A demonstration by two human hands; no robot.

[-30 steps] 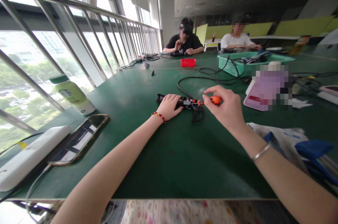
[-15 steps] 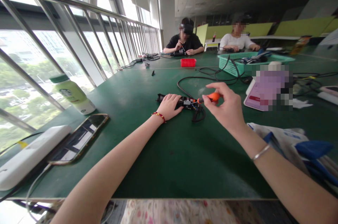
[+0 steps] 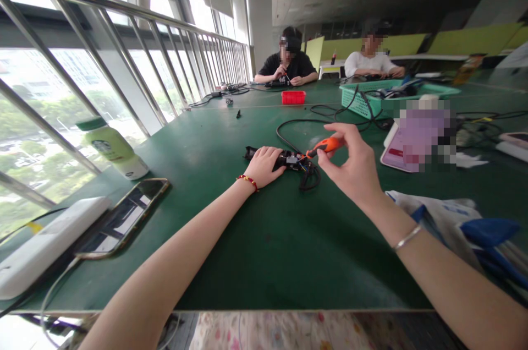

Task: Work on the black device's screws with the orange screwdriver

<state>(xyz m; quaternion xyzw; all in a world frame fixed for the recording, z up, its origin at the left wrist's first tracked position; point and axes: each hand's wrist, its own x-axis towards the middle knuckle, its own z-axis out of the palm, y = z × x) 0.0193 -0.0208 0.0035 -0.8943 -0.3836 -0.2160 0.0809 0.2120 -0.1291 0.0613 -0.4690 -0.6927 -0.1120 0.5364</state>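
Note:
On the green table lies a black cylindrical device (image 3: 252,153) whose right end is opened up, with small wires and electronic parts showing. My left hand (image 3: 265,165) is closed over its middle and presses it to the table. Between the thumb and fingers of my right hand (image 3: 350,160) is an orange and black screwdriver (image 3: 327,146), tilted with its shaft pointing down and left. The tip meets the exposed wiring at the device's right end; exactly what it touches is too small to tell. A black cable (image 3: 284,125) curves away behind the device.
At left stand a green-capped bottle (image 3: 113,149), a phone (image 3: 124,220) and a white power strip (image 3: 53,245). Ahead are a red box (image 3: 293,98) and a teal basket (image 3: 363,103). At right are a propped purple-screened phone (image 3: 412,141) and a cloth bag (image 3: 449,218). Two people sit opposite.
The screwdriver's handle has turned and tilts more steeply, and the right-hand fingers have shifted slightly around it. My left hand and the device have stayed put.

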